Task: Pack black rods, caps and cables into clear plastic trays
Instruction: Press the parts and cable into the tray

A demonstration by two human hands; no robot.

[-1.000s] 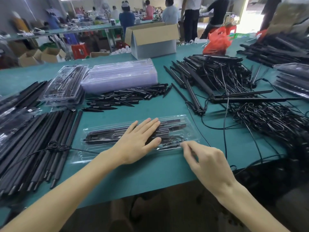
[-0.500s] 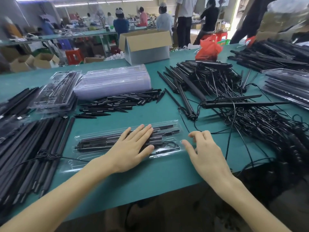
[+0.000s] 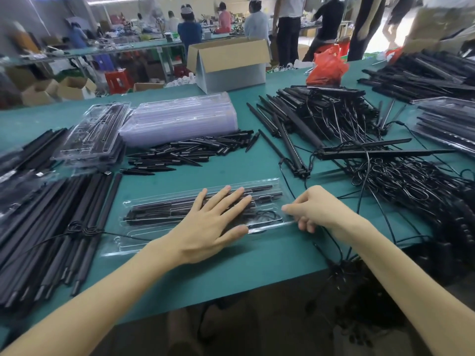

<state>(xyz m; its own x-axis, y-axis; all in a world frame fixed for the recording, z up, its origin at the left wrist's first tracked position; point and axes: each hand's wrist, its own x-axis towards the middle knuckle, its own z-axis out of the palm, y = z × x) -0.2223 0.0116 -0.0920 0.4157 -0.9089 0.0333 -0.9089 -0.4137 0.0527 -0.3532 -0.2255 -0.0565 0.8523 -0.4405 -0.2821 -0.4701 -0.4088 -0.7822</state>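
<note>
A clear plastic tray lies near the table's front edge, holding black rods and a coiled cable. My left hand presses flat on the tray's middle with straight fingers. My right hand is at the tray's right end, thumb on the rim and fingers curled under the edge. Loose black caps lie in a pile behind the tray.
A stack of empty clear trays and filled trays sit at the back left. Long black rods cover the left. Rods with cables and tangled cables fill the right. A cardboard box stands behind.
My right hand has shifted from resting beside the tray to gripping its right end. My left hand has stayed pressed on the tray.
</note>
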